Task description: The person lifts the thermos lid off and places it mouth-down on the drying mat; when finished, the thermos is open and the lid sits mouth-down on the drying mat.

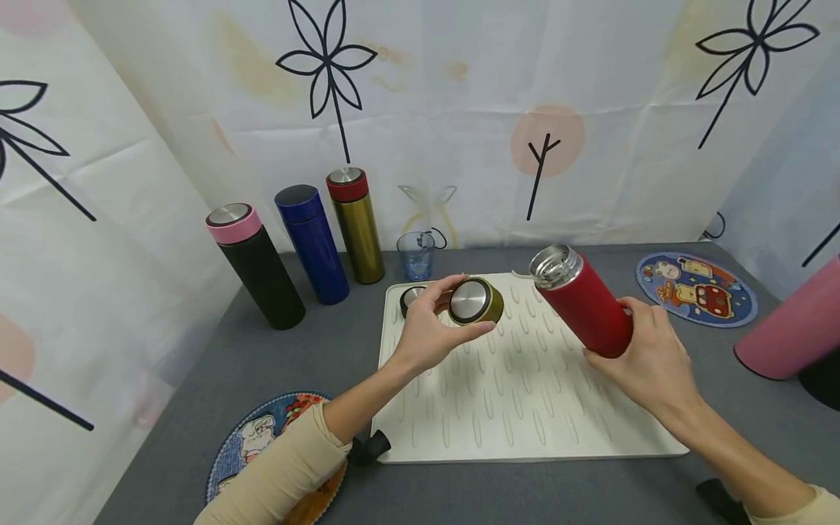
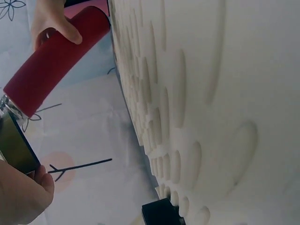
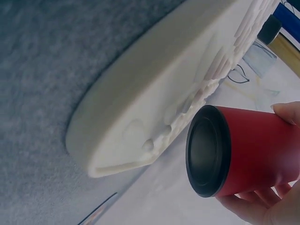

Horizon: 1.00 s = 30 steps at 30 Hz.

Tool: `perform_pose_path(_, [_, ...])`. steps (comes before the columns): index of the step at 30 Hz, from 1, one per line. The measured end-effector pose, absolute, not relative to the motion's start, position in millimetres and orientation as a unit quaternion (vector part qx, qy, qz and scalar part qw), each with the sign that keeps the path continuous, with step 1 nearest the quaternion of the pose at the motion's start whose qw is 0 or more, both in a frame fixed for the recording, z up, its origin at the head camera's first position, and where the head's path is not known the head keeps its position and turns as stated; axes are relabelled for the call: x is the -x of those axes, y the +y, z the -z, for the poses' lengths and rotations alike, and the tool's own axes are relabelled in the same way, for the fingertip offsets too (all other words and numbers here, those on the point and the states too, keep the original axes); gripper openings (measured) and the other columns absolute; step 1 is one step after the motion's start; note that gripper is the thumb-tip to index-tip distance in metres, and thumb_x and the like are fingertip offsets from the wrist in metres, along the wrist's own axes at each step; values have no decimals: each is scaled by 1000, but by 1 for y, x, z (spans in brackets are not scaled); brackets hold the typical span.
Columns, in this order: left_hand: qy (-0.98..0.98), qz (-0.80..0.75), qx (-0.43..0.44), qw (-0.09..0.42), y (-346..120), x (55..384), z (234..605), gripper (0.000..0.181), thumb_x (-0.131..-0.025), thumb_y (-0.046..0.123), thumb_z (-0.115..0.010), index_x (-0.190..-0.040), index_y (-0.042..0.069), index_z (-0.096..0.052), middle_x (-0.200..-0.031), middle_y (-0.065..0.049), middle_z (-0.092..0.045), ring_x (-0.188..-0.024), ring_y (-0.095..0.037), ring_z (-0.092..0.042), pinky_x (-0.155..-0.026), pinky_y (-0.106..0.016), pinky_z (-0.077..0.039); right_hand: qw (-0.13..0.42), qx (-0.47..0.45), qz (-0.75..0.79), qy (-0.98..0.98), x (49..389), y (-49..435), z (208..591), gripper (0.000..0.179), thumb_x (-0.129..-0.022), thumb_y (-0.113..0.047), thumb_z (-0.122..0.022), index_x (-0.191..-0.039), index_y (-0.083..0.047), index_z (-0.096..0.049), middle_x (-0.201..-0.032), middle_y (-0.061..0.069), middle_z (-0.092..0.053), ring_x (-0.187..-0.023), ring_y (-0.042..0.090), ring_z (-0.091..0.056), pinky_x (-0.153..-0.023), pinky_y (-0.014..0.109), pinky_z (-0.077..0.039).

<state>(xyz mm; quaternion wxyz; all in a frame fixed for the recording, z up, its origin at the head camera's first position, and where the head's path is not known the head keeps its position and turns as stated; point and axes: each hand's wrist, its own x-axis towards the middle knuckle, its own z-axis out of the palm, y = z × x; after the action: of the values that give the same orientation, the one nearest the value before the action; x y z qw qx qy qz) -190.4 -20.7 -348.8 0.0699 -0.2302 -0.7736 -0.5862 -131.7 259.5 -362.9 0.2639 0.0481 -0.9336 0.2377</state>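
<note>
My left hand holds a gold bottle lid with a silver top between thumb and fingers, raised over the white ribbed mat. My right hand grips a red thermos near its base. The thermos is uncapped, and its steel mouth tilts up toward the left. In the left wrist view the gold lid is close to the thermos mouth. The right wrist view shows the black base of the red thermos. A dark lid with a silver top sits on the mat behind my left hand.
Behind on the left stand a dark green bottle with a pink lid, a blue bottle, a gold bottle with a red lid and a clear glass. Round patterned placemats lie on both sides; a pink bottle is far right.
</note>
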Motion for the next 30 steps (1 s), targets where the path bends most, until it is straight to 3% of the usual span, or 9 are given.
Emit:
perform_pose_path(12, [-784,569,250,-8,-24,220,369,75,-75,16,-83,-139,3,-45,-136,-10,-47,-122,-22,-52,-94,-22,-44,268,-47,-235,-933,128,266,363,79,-58,-5,-87,-123,11,-44,-108,29,-47,-95,45,-46,-70,67,-45])
perform_pose_path(19, [-788,560,253,-36,-17,238,384,72,-75,13,-83,-137,5,-47,-135,-9,-47,-117,-20,-55,-91,-24,-46,268,-44,-233,-934,127,269,363,79,-58,-7,-87,-123,10,-45,-106,28,-47,-94,44,-46,-68,66,-46])
perform_pose_path(26, [-823,520,227,-14,-7,248,391,71,-71,18,-86,-132,5,-51,-130,-8,-52,-109,-21,-57,-85,-27,-48,252,-37,-252,-934,127,272,363,83,-60,-8,-86,-126,13,-40,-109,31,-44,-97,47,-44,-69,66,-47])
perform_pose_path(30, [-847,485,217,8,-3,252,394,71,-70,21,-87,-130,3,-53,-129,-10,-53,-112,-23,-54,-89,-29,-46,250,-22,-269,-930,125,274,361,85,-62,-10,-86,-128,14,-38,-110,30,-43,-98,48,-43,-69,65,-47])
